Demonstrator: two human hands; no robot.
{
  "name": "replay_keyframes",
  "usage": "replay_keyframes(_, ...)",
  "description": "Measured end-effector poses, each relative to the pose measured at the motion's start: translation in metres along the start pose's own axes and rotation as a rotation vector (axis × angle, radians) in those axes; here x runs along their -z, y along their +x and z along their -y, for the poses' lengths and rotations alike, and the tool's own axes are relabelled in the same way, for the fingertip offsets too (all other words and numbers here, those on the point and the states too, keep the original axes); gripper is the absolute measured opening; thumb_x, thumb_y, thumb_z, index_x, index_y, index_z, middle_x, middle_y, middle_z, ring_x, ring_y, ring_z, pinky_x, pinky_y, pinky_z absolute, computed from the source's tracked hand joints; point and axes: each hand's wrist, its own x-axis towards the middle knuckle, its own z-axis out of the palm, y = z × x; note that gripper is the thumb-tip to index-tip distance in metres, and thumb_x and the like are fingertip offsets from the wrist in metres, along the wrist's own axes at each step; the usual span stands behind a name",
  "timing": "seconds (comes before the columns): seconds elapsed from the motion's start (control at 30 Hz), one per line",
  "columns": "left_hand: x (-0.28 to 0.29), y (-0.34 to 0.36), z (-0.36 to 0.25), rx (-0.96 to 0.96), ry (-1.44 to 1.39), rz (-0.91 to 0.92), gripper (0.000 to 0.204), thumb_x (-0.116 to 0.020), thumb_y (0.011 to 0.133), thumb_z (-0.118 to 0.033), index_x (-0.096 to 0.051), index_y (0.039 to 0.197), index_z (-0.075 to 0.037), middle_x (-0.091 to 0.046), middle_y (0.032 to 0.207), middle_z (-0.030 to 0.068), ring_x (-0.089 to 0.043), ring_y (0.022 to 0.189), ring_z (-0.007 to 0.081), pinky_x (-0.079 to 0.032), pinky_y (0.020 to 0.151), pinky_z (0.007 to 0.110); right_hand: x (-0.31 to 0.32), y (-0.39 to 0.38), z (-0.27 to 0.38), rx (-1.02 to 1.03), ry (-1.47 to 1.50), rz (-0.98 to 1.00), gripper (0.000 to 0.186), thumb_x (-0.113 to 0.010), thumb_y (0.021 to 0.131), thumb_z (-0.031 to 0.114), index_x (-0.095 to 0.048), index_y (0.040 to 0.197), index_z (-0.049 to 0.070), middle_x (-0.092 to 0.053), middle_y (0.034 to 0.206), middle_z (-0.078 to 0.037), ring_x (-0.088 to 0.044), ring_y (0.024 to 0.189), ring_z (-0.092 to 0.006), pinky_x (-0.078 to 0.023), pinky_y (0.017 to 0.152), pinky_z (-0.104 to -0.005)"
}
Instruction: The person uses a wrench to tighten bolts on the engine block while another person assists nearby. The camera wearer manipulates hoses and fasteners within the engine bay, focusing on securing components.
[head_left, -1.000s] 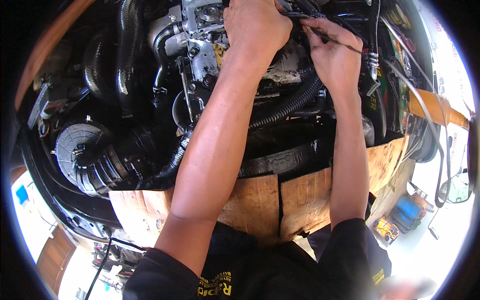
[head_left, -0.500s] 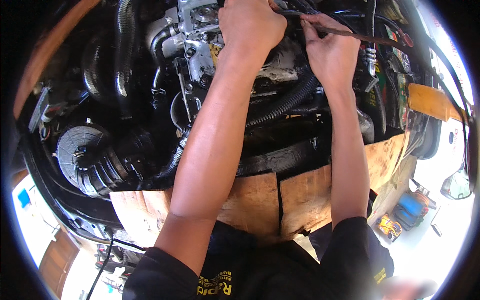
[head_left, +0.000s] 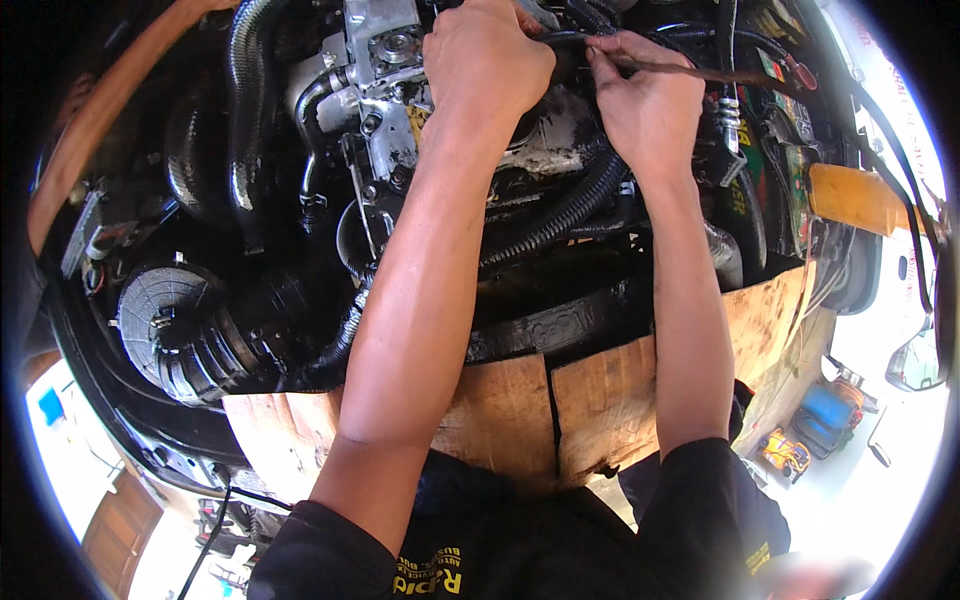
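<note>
The right hand [head_left: 652,98] pinched a long, thin, dark flexible cable [head_left: 735,76] between its thumb and fingers, its length lying rightward from them. It was probably light, bendable and somewhat slippery, best taken close to those fingertips; just to their left, the left hand [head_left: 487,52] was curled, but whether its hidden fingertips grasped anything, I could not tell. Farther, below the right fingers, ran a black ribbed plastic hose [head_left: 562,222].

From the head, through the left fisheye of a side-by-side pair, we look down on the engine [head_left: 390,145] at arm's reach; the forearms [head_left: 410,290] enter from our lower edge, and straight lines bend toward our rim.
</note>
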Motion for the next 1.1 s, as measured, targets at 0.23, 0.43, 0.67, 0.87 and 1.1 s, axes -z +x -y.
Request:
replay_keyframes(0.23, -0.007, 0.002, 0.01, -0.026, 0.037, -0.028, 0.028, -0.089, 0.078, -0.018, -0.081, 0.102, -0.005, -0.078, 0.108, 0.0231, -0.075, 0.107, 0.0419, -0.059, 0.095, 0.048, -0.009, 0.001, -0.026, 0.152, 0.007, -0.026, 0.011, -0.081, 0.091, 0.008, -0.083, 0.1, 0.002, -0.084, 0.102, -0.012, -0.083, 0.095, -0.0258, -0.063, 0.083, -0.0324)
replay_keyframes(0.43, 0.004, -0.001, -0.007, 0.055, 0.024, 0.035, 0.029, -0.089, 0.079, -0.019, -0.081, 0.103, -0.005, -0.078, 0.109, 0.0238, -0.075, 0.107, 0.0418, -0.059, 0.095, 0.048, -0.008, 0.001, -0.028, 0.14, -0.059, 0.01, 0.012, -0.082, 0.089, 0.012, -0.083, 0.098, 0.006, -0.083, 0.098, -0.011, -0.08, 0.089, -0.0299, -0.057, 0.096, -0.0407)
replay_keyframes(0.67, 0.003, 0.0, -0.007, 0.04, 0.02, 0.046, 0.029, -0.089, 0.08, -0.018, -0.082, 0.105, -0.004, -0.079, 0.11, 0.0232, -0.075, 0.109, 0.0416, -0.059, 0.096, 0.048, -0.006, 0.003, -0.027, 0.189, -0.074, -0.013, 0.012, -0.081, 0.089, 0.011, -0.083, 0.101, 0.008, -0.083, 0.097, -0.011, -0.08, 0.087, -0.0299, -0.058, 0.091, -0.0395)
replay_keyframes(0.87, 0.008, -0.002, -0.011, 0.063, 0.009, 0.074, 0.028, -0.088, 0.081, -0.018, -0.082, 0.105, -0.004, -0.078, 0.112, 0.0237, -0.075, 0.11, 0.0416, -0.059, 0.097, 0.047, -0.007, 0.008, -0.022, 0.249, -0.106, -0.005, 0.011, -0.083, 0.088, 0.013, -0.081, 0.097, 0.008, -0.082, 0.087, -0.009, -0.078, 0.08, -0.0288, -0.059, 0.075, -0.0359)
replay_keyframes(1.1, -0.006, 0.006, 0.001, 0.019, 0.101, 0.095, 0.03, -0.083, 0.08, -0.021, -0.086, 0.108, -0.013, -0.081, 0.112, 0.0207, -0.077, 0.11, 0.0398, -0.059, 0.102, 0.045, -0.02, 0.013, -0.038, 0.229, -0.146, -0.094, 0.015, -0.083, 0.086, 0.014, -0.081, 0.1, 0.008, -0.081, 0.089, -0.011, -0.077, 0.079, -0.0315, -0.059, 0.08, -0.0414)
